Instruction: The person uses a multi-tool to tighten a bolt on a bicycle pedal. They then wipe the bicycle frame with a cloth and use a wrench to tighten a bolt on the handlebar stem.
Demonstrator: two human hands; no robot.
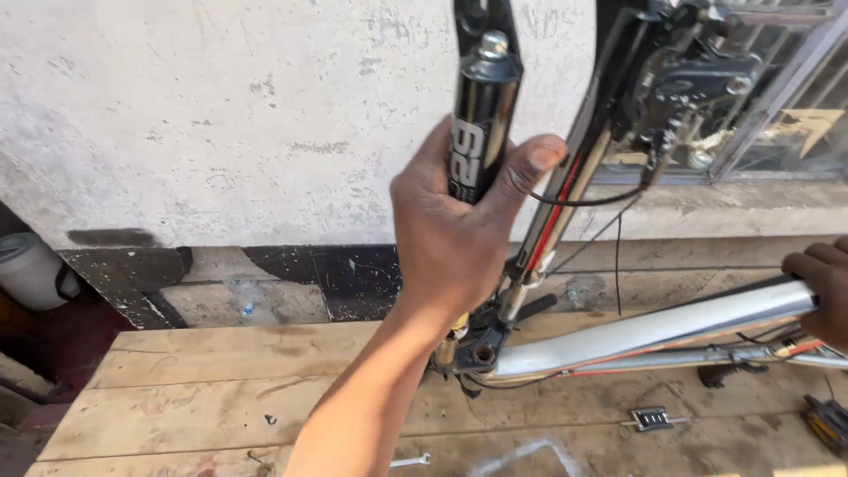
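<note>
My left hand [450, 238] reaches up and is shut around a black suspension fork leg [481, 115], thumb on its right side. The second fork leg [565, 185], black with red and silver, slants beside it, and thin black cables [609, 199] run down along it. Both legs meet the head of a bicycle frame [481, 349] resting on wooden boards. At the right edge my right hand [821, 283] grips the frame's silver tube [654, 327]. A black brake caliper [698, 88] sits at the top of the fork.
Wooden boards [221, 389] form the work surface. On them lie a small metal part [652, 418], a wrench end [411, 460] and a pedal [826, 424]. Behind stand a rough white wall [221, 115], a white bucket [26, 269] at left and a window grille [795, 106] at right.
</note>
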